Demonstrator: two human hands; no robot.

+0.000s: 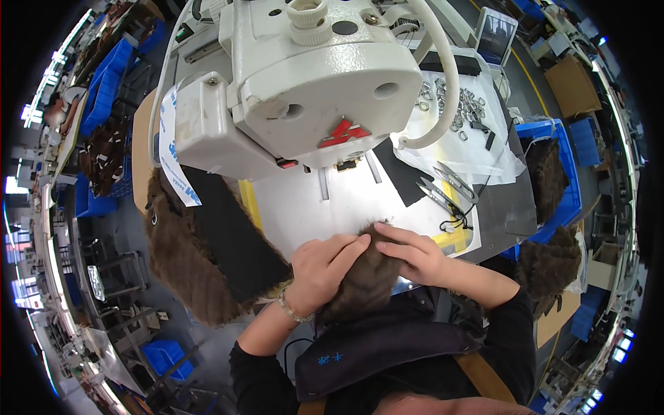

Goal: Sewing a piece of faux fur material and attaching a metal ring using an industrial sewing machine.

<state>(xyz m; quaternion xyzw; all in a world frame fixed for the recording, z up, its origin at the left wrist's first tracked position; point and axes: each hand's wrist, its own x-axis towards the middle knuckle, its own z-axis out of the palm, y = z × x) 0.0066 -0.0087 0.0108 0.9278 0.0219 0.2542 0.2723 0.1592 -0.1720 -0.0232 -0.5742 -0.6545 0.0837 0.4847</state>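
Note:
A piece of brown fur [363, 285] lies at the front edge of the white work plate, in front of the sewing machine [332, 90]. My left hand [324, 271] grips its left side, with thumb and forefinger near the top edge. On the other side, my right hand [417, 256] holds the fur, its fingertips pressing on the same top edge close to the left fingers. The fur hangs toward my lap, and its underside is hidden. Several thread snips [453, 188] lie on the plate beyond my right hand, with a black cord at their handles.
More brown fur with black backing [238, 238] drapes off the table's left side. Black fabric [399, 173] lies right of the machine's needle area. Metal rings [467, 107] are spread on white sheeting behind it. At the right stands a blue bin [568, 176] holding fur.

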